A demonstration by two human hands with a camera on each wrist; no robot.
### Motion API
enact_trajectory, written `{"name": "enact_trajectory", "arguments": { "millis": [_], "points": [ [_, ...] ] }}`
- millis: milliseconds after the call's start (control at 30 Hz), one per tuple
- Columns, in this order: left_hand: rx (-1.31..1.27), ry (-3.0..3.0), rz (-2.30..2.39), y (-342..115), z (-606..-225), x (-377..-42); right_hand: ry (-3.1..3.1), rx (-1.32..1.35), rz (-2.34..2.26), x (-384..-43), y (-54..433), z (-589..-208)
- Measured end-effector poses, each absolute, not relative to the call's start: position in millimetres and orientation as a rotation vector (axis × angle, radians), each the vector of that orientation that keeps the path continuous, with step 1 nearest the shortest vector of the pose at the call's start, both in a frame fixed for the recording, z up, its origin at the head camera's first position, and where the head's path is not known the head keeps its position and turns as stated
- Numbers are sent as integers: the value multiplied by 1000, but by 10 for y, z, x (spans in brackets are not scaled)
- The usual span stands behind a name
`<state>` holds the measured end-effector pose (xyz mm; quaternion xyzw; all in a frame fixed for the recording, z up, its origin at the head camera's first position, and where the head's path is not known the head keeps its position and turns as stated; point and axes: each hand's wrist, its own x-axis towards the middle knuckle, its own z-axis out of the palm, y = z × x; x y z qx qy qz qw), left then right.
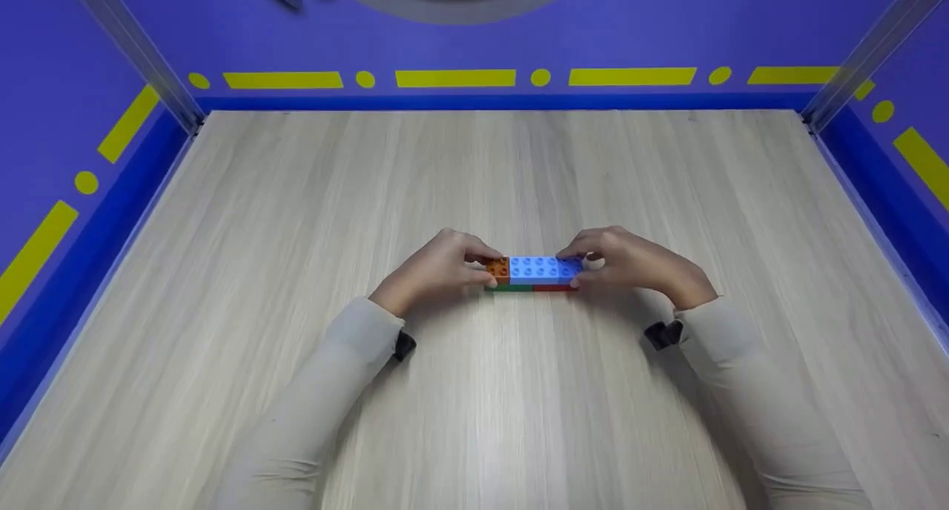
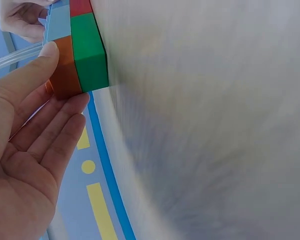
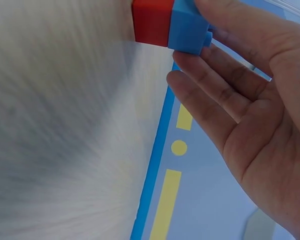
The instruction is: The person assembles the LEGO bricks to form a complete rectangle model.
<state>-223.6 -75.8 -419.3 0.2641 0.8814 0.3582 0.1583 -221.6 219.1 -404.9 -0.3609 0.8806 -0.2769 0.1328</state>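
Observation:
A two-layer row of toy building bricks lies across the middle of the table. Its top layer has an orange brick [image 1: 499, 270] at the left end, a light blue brick [image 1: 534, 270] in the middle and a darker blue brick [image 1: 569, 270] at the right end. Below them are a green brick [image 2: 91, 55] and a red brick [image 3: 152, 22]. My left hand [image 1: 439, 267] pinches the orange brick between thumb and fingers. With thumb and fingertips, my right hand [image 1: 630, 262] grips the darker blue brick, hiding part of that end.
The wood-grain table [image 1: 296, 199] is bounded by purple walls [image 1: 460, 47] with yellow dashes at the back and both sides. Metal corner posts [image 1: 141, 47] stand at the back corners. Black wrist straps [image 1: 663, 335] show at the cuffs.

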Motion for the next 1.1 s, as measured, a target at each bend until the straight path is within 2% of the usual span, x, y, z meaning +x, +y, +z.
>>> {"name": "enact_trajectory", "arguments": {
  "millis": [1100],
  "points": [
    [716,2551,1095,-735,-4248,-2396,2636,-875,-851,-2320,2238,-4135]
  ]
}}
